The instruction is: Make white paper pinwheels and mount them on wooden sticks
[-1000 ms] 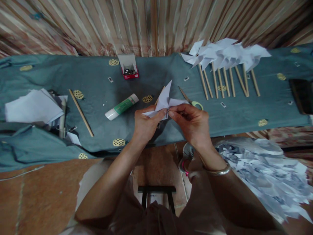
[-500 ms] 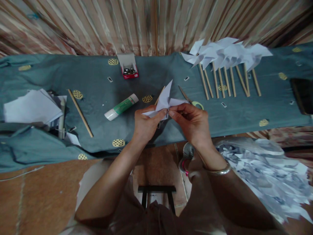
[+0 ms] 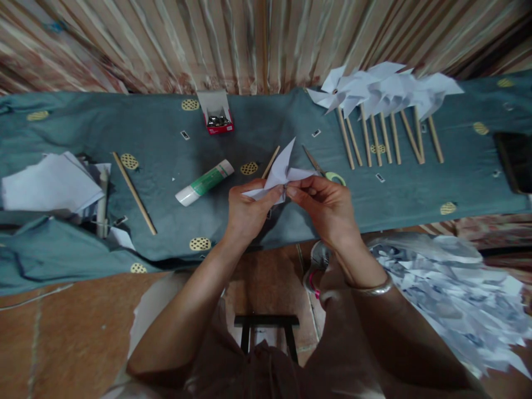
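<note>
Both hands meet over the near edge of a table covered in teal cloth (image 3: 124, 127). My left hand (image 3: 247, 213) pinches a folded white paper pinwheel head (image 3: 282, 169) from the left. My right hand (image 3: 326, 208) pinches the same paper at its centre from the right, fingers curled. The paper's pointed flaps stick up and away from me. A wooden stick (image 3: 271, 162) lies on the cloth just behind the paper, partly hidden by it.
Scissors with green handles (image 3: 326, 170) lie behind my right hand. A green-and-white glue stick (image 3: 203, 182), a loose stick (image 3: 133, 193) and a red box of pins (image 3: 218, 119) lie left. Finished pinwheels (image 3: 386, 111) are at back right, a paper stack (image 3: 50, 183) far left, paper scraps (image 3: 457, 293) lower right.
Hands and paper stay almost still; the paper's upper flap has tilted slightly right, showing more of the stick behind it.
</note>
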A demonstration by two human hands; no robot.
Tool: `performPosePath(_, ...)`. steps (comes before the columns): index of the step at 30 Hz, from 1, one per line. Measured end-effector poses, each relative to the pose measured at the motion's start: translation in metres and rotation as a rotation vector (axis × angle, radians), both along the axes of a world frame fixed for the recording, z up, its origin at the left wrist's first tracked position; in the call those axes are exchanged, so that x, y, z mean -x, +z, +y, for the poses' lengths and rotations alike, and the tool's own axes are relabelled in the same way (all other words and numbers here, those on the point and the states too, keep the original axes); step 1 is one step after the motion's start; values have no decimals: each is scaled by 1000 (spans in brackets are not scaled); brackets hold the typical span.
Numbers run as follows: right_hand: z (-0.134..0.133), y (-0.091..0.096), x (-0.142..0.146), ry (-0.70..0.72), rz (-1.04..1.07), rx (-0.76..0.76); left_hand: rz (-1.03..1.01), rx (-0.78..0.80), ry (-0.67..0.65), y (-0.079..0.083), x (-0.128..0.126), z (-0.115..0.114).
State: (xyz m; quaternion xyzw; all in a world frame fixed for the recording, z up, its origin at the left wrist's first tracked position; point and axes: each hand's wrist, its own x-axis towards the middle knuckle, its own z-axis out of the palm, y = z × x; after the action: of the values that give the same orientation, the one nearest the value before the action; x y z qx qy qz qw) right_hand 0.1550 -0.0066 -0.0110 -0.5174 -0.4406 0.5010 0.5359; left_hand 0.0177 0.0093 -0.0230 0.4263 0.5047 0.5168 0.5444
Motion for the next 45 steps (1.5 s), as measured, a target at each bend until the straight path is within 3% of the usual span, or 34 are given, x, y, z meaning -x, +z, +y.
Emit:
performPosePath(6, 2, -6, 2, -3, -5, -5, 46, 41, 26, 1, 0, 2)
performPosePath(17, 6, 1, 11, -175, -228, -76, 58, 53, 93, 3, -2, 8)
performPosePath(26, 7, -3, 11, -325, -359, -69, 59, 54, 117, 4, -2, 6)
performPosePath(34, 2, 6, 2, -171, -334, -91, 62, 90, 96, 14, -2, 1)
performPosePath(45, -11, 15, -8, -74, -545, -162, 46, 96, 27, 10, 1, -10)
